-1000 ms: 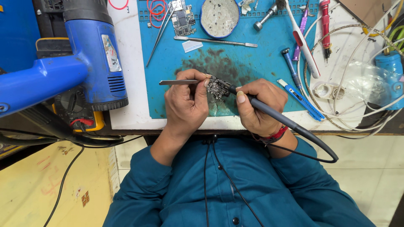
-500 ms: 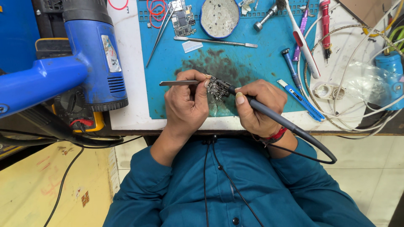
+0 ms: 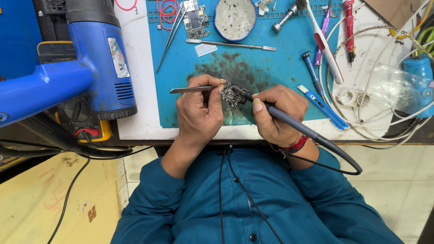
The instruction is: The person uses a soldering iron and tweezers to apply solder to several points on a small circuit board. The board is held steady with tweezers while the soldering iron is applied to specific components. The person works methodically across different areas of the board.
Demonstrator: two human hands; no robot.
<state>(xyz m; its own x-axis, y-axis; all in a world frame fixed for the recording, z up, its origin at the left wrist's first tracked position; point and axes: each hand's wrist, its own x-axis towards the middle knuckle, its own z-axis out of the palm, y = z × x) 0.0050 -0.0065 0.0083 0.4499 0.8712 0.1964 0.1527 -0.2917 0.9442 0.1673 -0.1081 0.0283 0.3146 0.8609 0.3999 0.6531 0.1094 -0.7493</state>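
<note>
My left hand (image 3: 199, 110) grips metal tweezers (image 3: 187, 90) that lie level, their tip at a small dark circuit board (image 3: 232, 94). The board rests on the blue work mat (image 3: 271, 72), between my two hands. In my right hand (image 3: 276, 113) I hold a dark soldering iron (image 3: 289, 119) like a pen, its tip touching the board's right side. Its black cable (image 3: 343, 158) loops down past my right wrist, which wears a red band.
A big blue hot-air gun (image 3: 97, 58) stands at the left. On the mat lie another circuit board (image 3: 195, 20), a round tin (image 3: 235, 18), a metal spatula (image 3: 230, 44), screwdrivers (image 3: 348, 27), a blue cutter (image 3: 322, 106). White cables (image 3: 361, 95) coil at the right.
</note>
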